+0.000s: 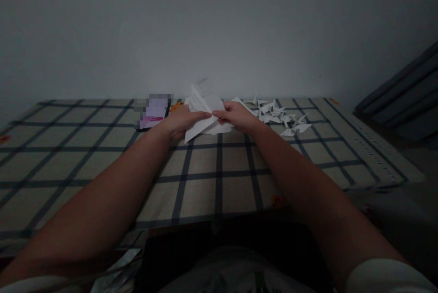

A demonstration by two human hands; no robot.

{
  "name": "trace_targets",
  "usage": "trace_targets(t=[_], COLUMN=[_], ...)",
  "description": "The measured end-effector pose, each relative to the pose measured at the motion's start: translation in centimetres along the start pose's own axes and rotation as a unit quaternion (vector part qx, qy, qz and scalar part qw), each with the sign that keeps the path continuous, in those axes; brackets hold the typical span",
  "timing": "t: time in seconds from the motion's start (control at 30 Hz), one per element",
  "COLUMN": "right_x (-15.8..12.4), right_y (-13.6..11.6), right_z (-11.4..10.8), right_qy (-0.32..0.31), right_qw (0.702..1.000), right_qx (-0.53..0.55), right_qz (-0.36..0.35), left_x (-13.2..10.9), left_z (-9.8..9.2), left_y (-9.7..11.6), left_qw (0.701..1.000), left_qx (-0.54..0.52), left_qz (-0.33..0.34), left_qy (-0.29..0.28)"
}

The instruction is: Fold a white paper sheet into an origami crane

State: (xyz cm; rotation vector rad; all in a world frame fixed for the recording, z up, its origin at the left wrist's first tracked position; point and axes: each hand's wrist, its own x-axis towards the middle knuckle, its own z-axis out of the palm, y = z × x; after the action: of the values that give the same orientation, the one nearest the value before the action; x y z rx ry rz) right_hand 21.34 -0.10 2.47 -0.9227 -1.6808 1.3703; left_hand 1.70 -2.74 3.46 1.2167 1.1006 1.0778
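A partly folded sheet of white paper [201,126] is held up between my two hands over the far middle of the table. My left hand [183,119] grips its left side, thumb lying on top and the other fingers mostly hidden beneath. From the right, my right hand [237,115] pinches the paper near its centre, and the two thumb tips almost meet there. A pointed flap stands up at the back and another corner points down toward me. Just beyond my right hand lie several small folded paper cranes [273,112] in a loose cluster.
A checked cloth [201,192] covers the table, which meets a plain wall [219,33] at the back. Left of my hands lies a phone or tablet [155,112] with a lit, partly blurred screen. Something pale [118,265] shows below the table's front edge at lower left.
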Motion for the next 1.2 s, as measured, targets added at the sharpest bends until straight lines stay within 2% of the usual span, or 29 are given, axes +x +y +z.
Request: trace_targets(t=[0.2,0.33,0.43,0.63,0.77,1.0,1.2], right_x=[0.3,0.1,0.0,0.1,0.2,0.6,0.6], right_y=[0.3,0.2,0.2,0.2,0.2,0.5,0.7], right_z=[0.3,0.0,-0.3,-0.1,0.2,0.3,-0.1], right_qy=[0.011,-0.004,-0.012,0.008,0.024,0.030,0.026], right_qw=[0.998,0.998,0.999,1.000,0.999,0.993,0.991], right_qx=[0.044,0.056,0.045,0.017,0.038,0.116,0.135], right_qz=[-0.032,-0.011,0.001,-0.018,-0.028,-0.012,0.004], left_x=[0.4,0.7,0.8,1.0,0.8,1.5,2.2], left_z=[-0.1,-0.6,-0.8,-1.0,-0.7,-1.2,-1.8], left_y=[-0.2,-0.5,-0.6,-0.8,-0.6,-1.0,-1.6], left_qw=[1.000,0.999,1.000,0.999,0.999,0.998,0.999], left_qx=[-0.006,0.000,0.013,0.005,0.005,0.003,0.023], left_qz=[0.014,0.022,0.024,0.037,0.024,0.057,0.042], left_qy=[-0.004,-0.024,-0.009,0.002,0.031,0.013,0.021])
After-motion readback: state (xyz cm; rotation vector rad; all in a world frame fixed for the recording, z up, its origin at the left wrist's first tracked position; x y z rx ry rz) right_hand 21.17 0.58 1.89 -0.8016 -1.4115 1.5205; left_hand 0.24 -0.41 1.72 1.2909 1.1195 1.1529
